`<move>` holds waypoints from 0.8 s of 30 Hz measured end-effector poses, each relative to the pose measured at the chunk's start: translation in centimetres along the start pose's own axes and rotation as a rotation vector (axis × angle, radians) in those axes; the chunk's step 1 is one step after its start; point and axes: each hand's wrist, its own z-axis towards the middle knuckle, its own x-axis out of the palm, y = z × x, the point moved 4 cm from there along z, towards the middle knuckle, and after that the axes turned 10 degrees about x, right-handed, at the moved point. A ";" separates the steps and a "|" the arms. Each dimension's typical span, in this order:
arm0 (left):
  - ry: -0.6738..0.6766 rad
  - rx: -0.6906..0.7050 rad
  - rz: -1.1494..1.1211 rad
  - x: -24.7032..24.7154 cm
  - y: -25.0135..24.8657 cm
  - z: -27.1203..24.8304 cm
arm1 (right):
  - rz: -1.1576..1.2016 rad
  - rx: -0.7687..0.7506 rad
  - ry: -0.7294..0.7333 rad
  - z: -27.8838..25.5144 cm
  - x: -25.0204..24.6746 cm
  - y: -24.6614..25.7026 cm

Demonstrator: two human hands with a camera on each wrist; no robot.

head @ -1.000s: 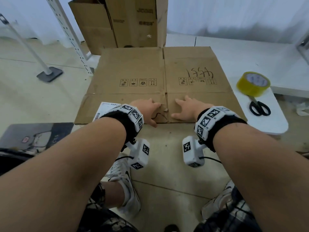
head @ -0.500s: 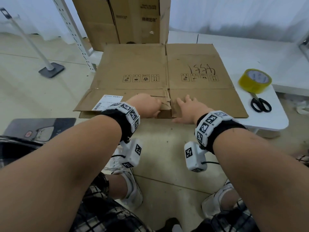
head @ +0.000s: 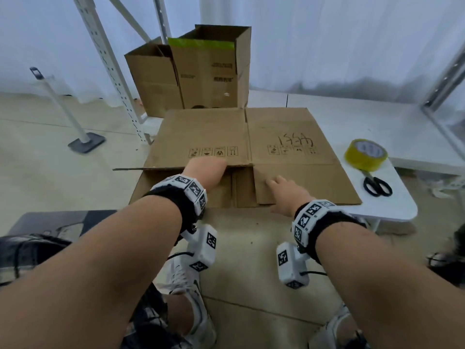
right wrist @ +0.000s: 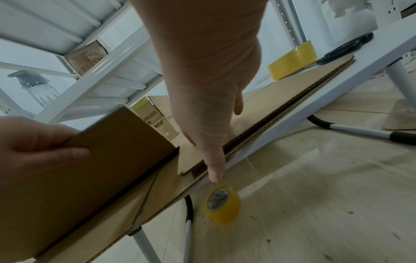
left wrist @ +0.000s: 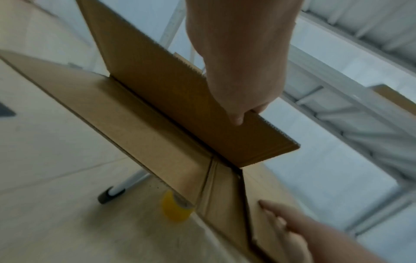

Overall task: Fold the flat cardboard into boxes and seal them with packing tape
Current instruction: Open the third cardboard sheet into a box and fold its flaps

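Between the left hand's [head: 205, 171] thumb and fingers [left wrist: 236, 117], a raised near flap is pinched on the flat brown cardboard sheet [head: 284, 137]. Beside it, the right hand [head: 285, 195] lies with fingers straight and spread on the neighbouring flap. Beyond those fingers, a yellow packing tape roll [head: 366, 154] and black scissors [head: 377, 186] rest on the white table [head: 402, 207].

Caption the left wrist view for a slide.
Left hand lifts a cardboard flap; right hand rests on the flat cardboard.
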 end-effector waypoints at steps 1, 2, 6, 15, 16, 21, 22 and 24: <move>-0.035 -0.028 -0.046 -0.4 0.4 0.0 | -0.018 0.002 -0.024 0.0 -0.2 0.1; -0.078 -0.052 -0.077 -0.9 0.8 0.0 | -0.038 0.003 -0.043 0.1 -0.5 0.2; -0.274 -0.063 -0.050 -3.2 2.6 -0.3 | -0.120 -0.011 -0.151 -0.5 -1.3 0.0; -0.630 -0.011 -0.010 -12.8 4.3 -1.4 | 0.207 -0.048 -0.535 -4.7 -10.7 0.3; -0.649 -0.001 -0.003 -14.6 4.5 -1.5 | 0.261 -0.035 -0.636 -5.2 -13.1 0.2; -0.793 0.022 -0.148 -21.7 6.0 -1.6 | 0.542 0.001 -0.888 -7.6 -23.8 -0.9; -0.792 0.025 -0.175 -22.8 6.3 -1.7 | 0.580 0.005 -0.925 -8.3 -25.9 -1.1; -0.764 0.026 -0.194 -24.2 6.7 -1.8 | 0.678 0.003 -0.991 -9.4 -28.7 -1.3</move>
